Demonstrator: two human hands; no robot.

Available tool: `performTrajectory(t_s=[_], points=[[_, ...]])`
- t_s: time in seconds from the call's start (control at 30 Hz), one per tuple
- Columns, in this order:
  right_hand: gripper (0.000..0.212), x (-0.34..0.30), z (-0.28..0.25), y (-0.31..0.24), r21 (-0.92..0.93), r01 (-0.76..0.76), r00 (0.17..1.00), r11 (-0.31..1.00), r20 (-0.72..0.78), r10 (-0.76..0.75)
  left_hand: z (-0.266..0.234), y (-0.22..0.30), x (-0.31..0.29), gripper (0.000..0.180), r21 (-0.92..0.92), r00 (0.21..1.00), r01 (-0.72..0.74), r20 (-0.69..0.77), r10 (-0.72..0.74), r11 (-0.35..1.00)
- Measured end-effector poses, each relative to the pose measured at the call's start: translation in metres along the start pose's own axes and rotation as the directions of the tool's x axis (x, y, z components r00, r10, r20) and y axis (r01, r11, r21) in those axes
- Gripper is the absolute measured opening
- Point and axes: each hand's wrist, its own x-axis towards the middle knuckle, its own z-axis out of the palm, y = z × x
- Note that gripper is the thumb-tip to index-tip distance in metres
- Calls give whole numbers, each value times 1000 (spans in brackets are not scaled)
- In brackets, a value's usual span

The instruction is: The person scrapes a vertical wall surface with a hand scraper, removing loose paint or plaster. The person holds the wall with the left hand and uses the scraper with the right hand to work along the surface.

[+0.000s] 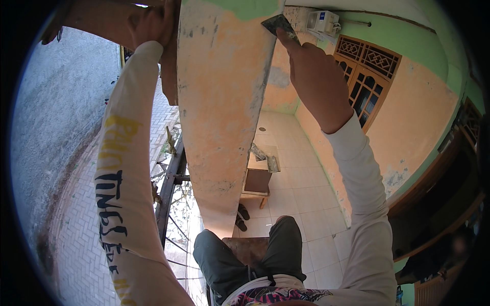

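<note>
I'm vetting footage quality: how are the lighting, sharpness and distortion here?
Head view: right hand and scraper look fairly sharp; left hand is dim; ground beside the railing is washed bright; the opening at right is nearly black; straight edges bow near the dark rim.

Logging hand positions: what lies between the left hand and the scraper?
In the head view, the pillar's peach-and-green face lies between the left hand and the scraper.

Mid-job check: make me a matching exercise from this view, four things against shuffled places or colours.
1. Left hand
2. Scraper
3. Dark footwear
4. Pillar

A. Lying on the tiled floor
B. Peach, green near the top
C. Up against the brown beam
D. Held in the right hand

Pairs: 1-C, 2-D, 3-A, 4-B
</note>
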Motion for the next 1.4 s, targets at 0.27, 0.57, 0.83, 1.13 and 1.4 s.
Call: performTrajectory(t_s=[0.27,0.57,0.83,1.13,1.4], points=[[48,3,5,-1,41,-58,998,997,5,58,1,6,-1,74,57,1000,0,-9,0,998],[50,4,7,1,46,-16,999,999,-36,17,10,-7,7,75,110,998,-49,35,46,993],[48,6,6,4,87,-3,997,996,-75,9,5,-1,4,77,99,997,-15,-74,22,995],[49,6,4,0,157,-6,999,988,-50,14,5,-12,6,75,85,996,-47,-73,53,995],[44,14,1,-7,115,-52,998,992,-30,55,-8,8,-2,72,33,999,-17,-48,19,999]])
